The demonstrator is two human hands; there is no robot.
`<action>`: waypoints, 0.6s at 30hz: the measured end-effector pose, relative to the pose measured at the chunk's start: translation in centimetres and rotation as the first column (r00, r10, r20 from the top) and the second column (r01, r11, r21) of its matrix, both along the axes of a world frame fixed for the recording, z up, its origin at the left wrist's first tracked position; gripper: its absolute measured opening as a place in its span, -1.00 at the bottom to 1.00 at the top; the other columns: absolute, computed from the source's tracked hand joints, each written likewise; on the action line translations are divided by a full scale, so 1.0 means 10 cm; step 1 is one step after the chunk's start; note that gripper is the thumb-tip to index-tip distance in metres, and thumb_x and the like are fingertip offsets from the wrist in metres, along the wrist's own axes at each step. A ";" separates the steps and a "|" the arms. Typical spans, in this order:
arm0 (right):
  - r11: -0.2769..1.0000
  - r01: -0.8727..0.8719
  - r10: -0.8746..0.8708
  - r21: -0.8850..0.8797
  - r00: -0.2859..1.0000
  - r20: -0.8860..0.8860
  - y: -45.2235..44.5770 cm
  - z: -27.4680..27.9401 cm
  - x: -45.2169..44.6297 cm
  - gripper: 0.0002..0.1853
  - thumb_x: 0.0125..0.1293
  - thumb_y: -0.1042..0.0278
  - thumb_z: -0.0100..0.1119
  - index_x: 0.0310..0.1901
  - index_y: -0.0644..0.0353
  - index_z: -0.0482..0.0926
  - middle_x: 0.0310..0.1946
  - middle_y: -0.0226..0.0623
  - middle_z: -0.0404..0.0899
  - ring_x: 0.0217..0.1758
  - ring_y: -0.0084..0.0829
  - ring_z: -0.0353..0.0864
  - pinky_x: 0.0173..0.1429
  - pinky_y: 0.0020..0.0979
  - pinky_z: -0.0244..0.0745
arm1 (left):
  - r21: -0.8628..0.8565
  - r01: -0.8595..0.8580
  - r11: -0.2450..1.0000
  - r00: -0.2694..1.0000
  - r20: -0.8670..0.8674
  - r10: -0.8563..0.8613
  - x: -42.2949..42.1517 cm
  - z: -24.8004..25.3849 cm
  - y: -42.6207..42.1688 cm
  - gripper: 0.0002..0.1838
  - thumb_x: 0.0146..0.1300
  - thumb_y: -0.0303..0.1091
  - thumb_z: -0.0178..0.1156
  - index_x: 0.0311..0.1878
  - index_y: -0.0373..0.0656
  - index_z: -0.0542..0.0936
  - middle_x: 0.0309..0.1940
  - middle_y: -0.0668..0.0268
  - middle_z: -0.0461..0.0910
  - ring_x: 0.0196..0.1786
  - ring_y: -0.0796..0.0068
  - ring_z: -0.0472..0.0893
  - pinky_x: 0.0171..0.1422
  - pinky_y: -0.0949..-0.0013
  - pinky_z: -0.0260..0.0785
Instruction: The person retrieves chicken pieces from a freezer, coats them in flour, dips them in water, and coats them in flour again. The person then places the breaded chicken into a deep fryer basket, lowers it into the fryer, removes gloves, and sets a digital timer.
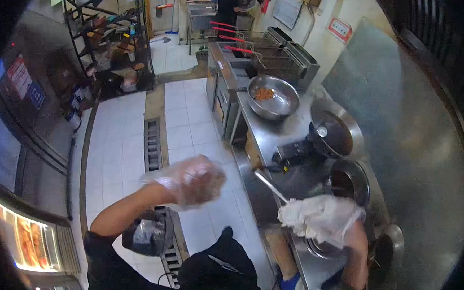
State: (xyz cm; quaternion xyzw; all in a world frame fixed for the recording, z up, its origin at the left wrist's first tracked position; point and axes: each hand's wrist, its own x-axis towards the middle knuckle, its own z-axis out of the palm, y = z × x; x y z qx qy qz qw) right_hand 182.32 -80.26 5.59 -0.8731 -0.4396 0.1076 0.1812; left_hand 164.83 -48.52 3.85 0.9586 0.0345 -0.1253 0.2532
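Observation:
My left hand [200, 180], in a loose clear plastic glove, is raised over the floor tiles to the left of the counter. Motion blurs its fingers, so I cannot tell whether they are closed. My right hand [346, 224], also gloved, is closed on a crumpled white cloth [304, 216] above the counter. From the cloth's left side a metal handle [271, 185] sticks out toward the upper left; what it belongs to is hidden. Just beyond the cloth sits a round metal pot [365, 180]. Part of another round vessel [318, 250] shows beneath my right hand.
A steel bowl [279, 113] with orange-brown food stands farther along the counter, beside a dark-filled wok [351, 112]. Red-handled fryer baskets [262, 43] are beyond. A black bin [146, 241] stands on the floor, left. Another person [227, 6] is at the back.

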 end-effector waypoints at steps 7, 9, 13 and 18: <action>0.970 -0.231 0.224 -0.074 0.971 -0.083 2.21 0.46 1.06 -0.75 0.19 0.27 0.06 -0.13 0.11 0.58 -0.17 -0.30 0.59 -0.13 -0.35 0.55 -0.02 -0.40 0.42 | -0.096 -0.244 0.965 0.786 0.563 0.255 0.18 -0.54 2.37 -0.50 -0.21 -0.27 0.42 -0.12 -0.07 0.51 -0.13 0.25 0.49 -0.12 0.32 0.52 -0.03 0.29 0.41; 0.936 -0.352 0.352 -0.013 0.936 0.002 2.72 0.24 1.59 -0.75 0.18 0.28 0.06 -0.12 0.10 0.58 -0.17 -0.31 0.59 -0.13 -0.34 0.55 -0.01 -0.39 0.42 | -0.046 -0.335 0.941 0.761 0.575 0.299 0.31 -0.50 2.92 -0.51 -0.22 -0.27 0.42 -0.13 -0.07 0.52 -0.16 0.26 0.50 -0.14 0.33 0.53 -0.05 0.30 0.41; 0.888 -0.459 0.460 -0.020 0.887 0.046 3.84 -0.07 2.46 -0.74 0.16 0.26 0.08 -0.14 0.13 0.58 -0.19 -0.25 0.59 -0.12 -0.31 0.54 0.02 -0.36 0.39 | 0.080 -0.527 0.846 0.789 0.417 0.452 0.59 -0.47 3.99 -0.52 -0.23 -0.27 0.42 -0.15 -0.08 0.53 -0.21 0.26 0.52 -0.17 0.34 0.54 -0.08 0.31 0.41; 0.917 -0.381 0.399 0.117 0.890 -0.221 5.28 -0.28 3.42 -0.75 0.16 0.26 0.09 -0.17 0.15 0.59 -0.20 -0.20 0.58 -0.14 -0.26 0.54 0.03 -0.35 0.38 | 0.171 -0.617 0.768 0.764 0.363 0.533 1.00 -0.68 5.29 -0.54 -0.25 -0.28 0.42 -0.18 -0.09 0.54 -0.27 0.27 0.54 -0.22 0.36 0.55 -0.13 0.33 0.41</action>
